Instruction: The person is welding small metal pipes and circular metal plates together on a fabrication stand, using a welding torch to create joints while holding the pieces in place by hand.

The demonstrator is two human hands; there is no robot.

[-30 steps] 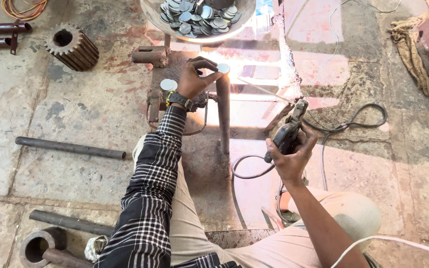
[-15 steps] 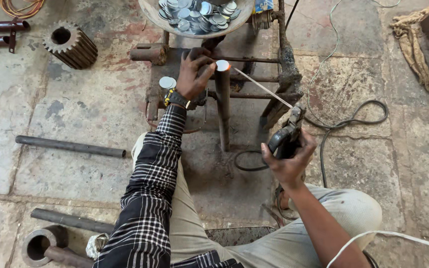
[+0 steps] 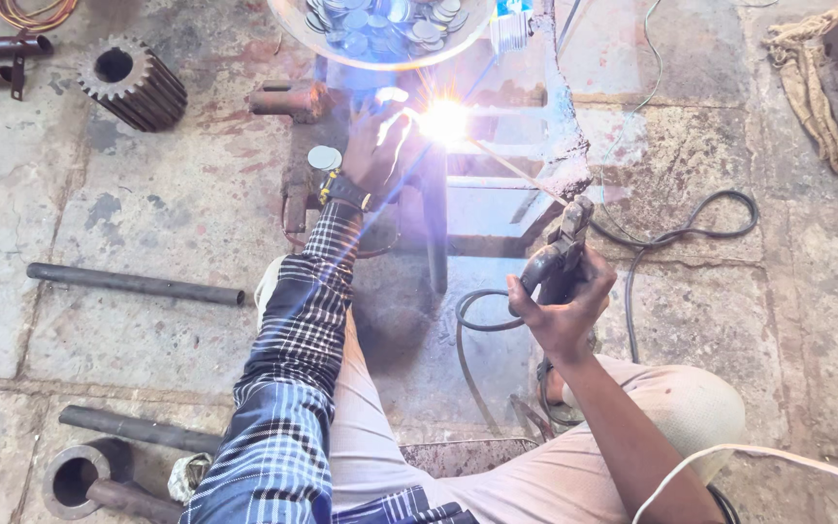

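- Right hand [image 3: 563, 309] of mine was closed tight around the handle of the electrode holder [image 3: 557, 254], with the thin welding rod [image 3: 516, 173] running up and to the left from its clamp.
- At the rod's tip the arc [image 3: 445, 120] burned bright white against the metal frame [image 3: 564, 126], right next to my other hand.
- Left hand [image 3: 377, 147], watch on the wrist, was pressed onto the frame just left of the arc; the glare kept me from telling how far its fingers were curled or whether they gripped anything.
- A round metal disc [image 3: 324, 156] lay just beside that wrist.
- Above the frame sat a bowl [image 3: 288, 24] filled with more flat discs.
- The black cable [image 3: 691, 228] looped over the stone floor [image 3: 147, 320] from the holder and out to the right.
- Off to the left, well apart from the work, lay a toothed gear [image 3: 133, 82] and a dark steel pipe [image 3: 135, 283].
- A short pipe stub [image 3: 84, 475] lay near my left elbow.
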